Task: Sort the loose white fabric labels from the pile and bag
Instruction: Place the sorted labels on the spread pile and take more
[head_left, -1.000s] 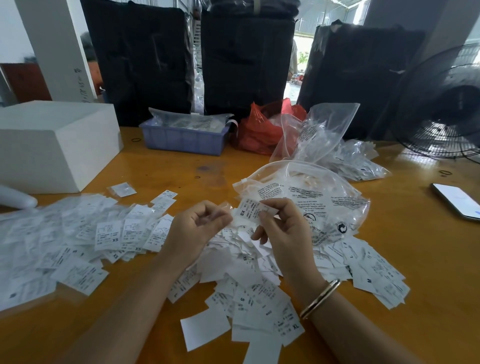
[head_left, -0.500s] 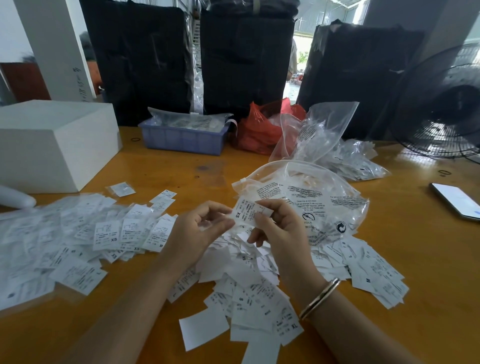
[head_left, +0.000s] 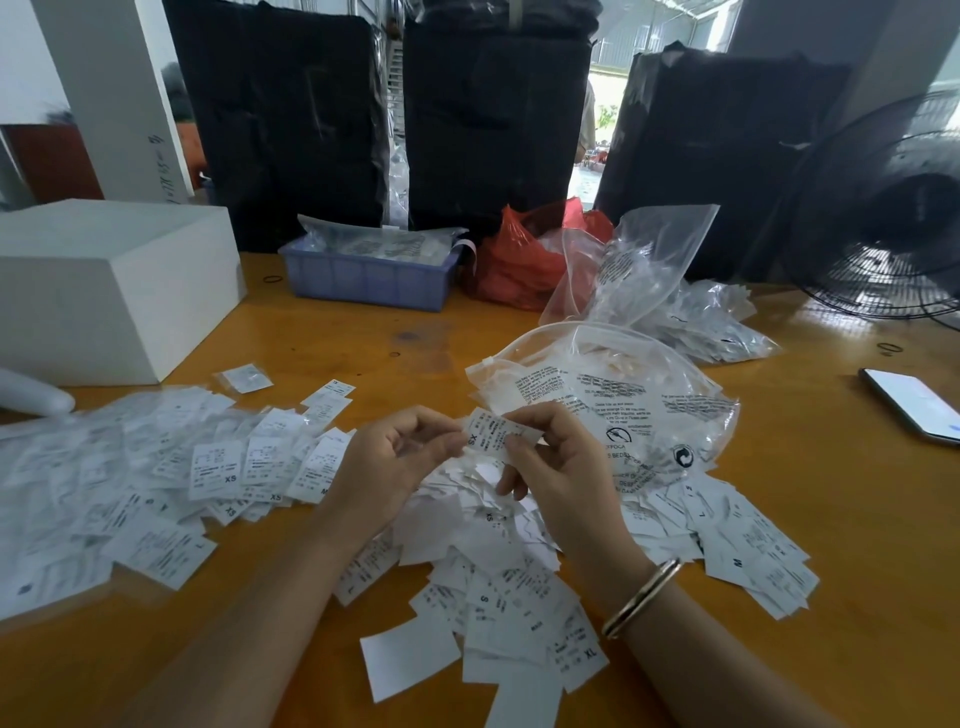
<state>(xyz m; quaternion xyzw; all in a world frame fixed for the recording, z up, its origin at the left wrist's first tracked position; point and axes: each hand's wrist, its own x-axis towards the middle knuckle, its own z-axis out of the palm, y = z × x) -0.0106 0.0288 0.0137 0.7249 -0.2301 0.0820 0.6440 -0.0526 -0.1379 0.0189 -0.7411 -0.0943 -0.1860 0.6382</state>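
A spread of white printed fabric labels (head_left: 156, 488) covers the orange wooden table (head_left: 857, 519) left of the central loose heap of white labels (head_left: 493, 566). Above that heap, the left hand (head_left: 395, 462) curls its fingers, thumb and forefinger meeting the left edge of a single white label marked XS (head_left: 493, 434). The right hand (head_left: 561, 467) pinches the label's right end between thumb and fingertips. Just behind the heap lies a clear printed plastic bag (head_left: 623, 400); its contents are hard to make out. Small print on most labels is blurred.
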